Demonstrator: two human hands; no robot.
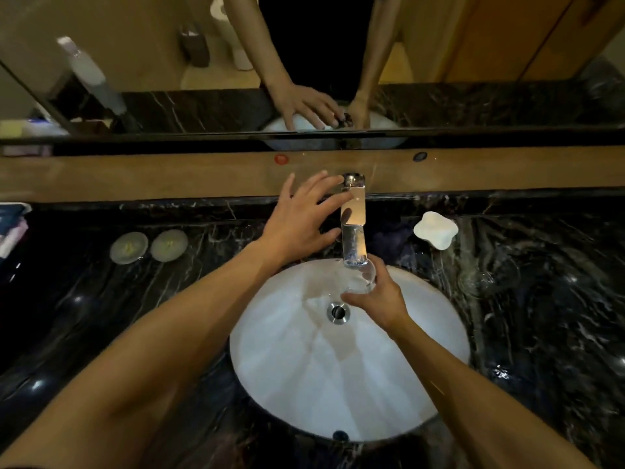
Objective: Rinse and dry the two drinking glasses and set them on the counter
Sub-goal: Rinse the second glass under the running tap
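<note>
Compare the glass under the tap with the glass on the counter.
The held glass is gripped by the right hand over the white sink, below the faucet. The second glass stands untouched on the dark counter, right of the sink. Both are clear.

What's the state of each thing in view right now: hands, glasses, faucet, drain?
left hand: open, fingers spread, fingertips at the faucet top
right hand: grips a glass over the basin
held glass: under the spout, tilted; contents unclear
faucet: flow cannot be told
sink: wet sheen, no standing water
drain: looks unplugged
second glass: stands on the counter, right of the sink
two round lidded dishes: closed
</note>
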